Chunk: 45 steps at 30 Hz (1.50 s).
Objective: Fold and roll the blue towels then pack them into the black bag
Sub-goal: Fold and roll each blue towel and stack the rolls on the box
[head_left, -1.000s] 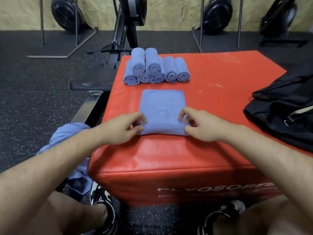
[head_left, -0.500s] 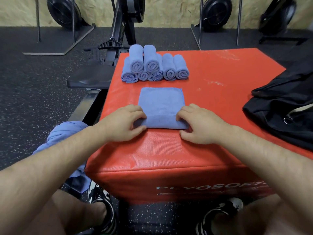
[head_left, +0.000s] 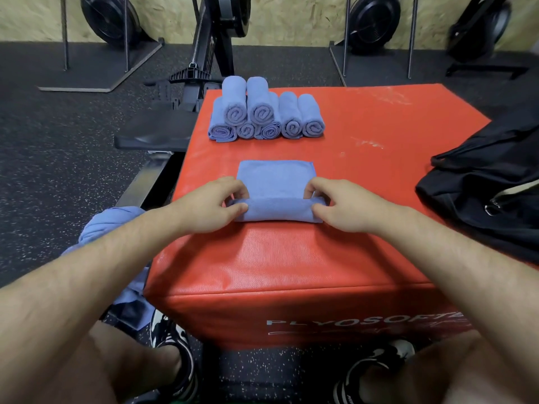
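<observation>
Head view: folded blue terry towel (head_left: 277, 182) at frame centre on red padded vinyl worktop (head_left: 291, 258), near edge rolled. Left hand (head_left: 210, 208) pinches roll's left end, right hand (head_left: 344, 207) pinches right end. Stack of rolled blue towels (head_left: 264, 112) above centre. Black fabric bag (head_left: 481, 199) at right edge.

I can't make out most fingertips of the left hand (head_left: 210, 208) or the right hand (head_left: 347, 208): they tuck down behind the rolled near edge of the towel (head_left: 277, 182), and the hands cover much of both ends of that roll. The black bag (head_left: 478, 199) runs off the right edge, its opening out of my view. The loose blue pile (head_left: 110, 225) is half hidden by the left forearm (head_left: 102, 266) and the red box (head_left: 291, 258). In the rolled stack (head_left: 262, 112), 2 upper rolls mask those behind, so I can't count them. The white lettering (head_left: 350, 322) is cut short by the right forearm (head_left: 452, 258).
</observation>
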Each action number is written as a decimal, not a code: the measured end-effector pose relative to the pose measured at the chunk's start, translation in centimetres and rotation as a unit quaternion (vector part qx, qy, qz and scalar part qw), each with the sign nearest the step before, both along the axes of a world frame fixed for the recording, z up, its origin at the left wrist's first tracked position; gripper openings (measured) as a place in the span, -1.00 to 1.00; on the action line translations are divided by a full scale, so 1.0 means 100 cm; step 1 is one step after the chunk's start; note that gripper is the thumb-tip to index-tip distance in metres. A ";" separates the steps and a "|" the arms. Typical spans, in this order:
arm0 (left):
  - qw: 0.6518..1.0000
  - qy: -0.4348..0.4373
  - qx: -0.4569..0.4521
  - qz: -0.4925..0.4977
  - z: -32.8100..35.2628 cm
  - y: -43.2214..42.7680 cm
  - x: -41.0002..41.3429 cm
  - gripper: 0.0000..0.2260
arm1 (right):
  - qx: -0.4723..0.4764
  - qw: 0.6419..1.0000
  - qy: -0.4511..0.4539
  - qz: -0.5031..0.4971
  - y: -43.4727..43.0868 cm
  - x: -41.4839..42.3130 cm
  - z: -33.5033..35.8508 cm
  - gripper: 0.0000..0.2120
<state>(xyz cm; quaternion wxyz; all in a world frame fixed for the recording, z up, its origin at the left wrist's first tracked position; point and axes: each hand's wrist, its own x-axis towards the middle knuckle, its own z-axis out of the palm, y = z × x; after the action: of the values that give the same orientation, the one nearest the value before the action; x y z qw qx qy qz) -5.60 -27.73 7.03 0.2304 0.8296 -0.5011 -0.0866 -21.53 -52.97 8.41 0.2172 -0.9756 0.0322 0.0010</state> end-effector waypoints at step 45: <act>0.996 -0.007 0.045 -0.071 -0.002 -0.051 0.059 -0.46 | 0.044 0.997 -0.039 0.053 -0.035 0.051 -0.006 -0.69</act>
<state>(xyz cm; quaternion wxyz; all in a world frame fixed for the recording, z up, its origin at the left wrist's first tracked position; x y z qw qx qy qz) 0.30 -32.79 6.84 0.1825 0.8021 -0.5558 -0.1199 -16.40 -56.51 7.79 0.2604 -0.9648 -0.0282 -0.0244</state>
